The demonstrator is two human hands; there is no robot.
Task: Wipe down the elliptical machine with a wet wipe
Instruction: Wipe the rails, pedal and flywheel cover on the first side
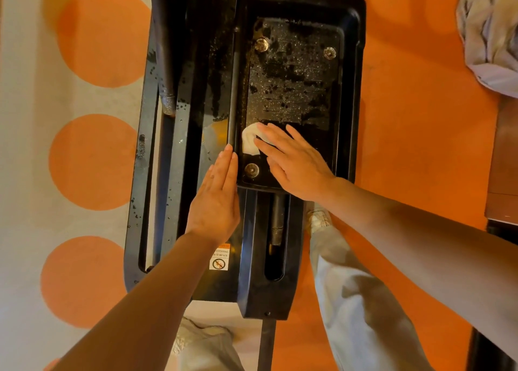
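The right hand presses the wet wipe flat-fingered on the elliptical's foot pedal, left hand open beside its rim, mid-wipe; next, probably sweep toward the speckled far end

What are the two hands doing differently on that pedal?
The right hand lies inside the foot pedal, fingers spread, pressing the white wipe; the left hand holds nothing. The left hand's fingers are straight and together, resting along the pedal's outer rim. Both are flat and open, pointing up the machine.
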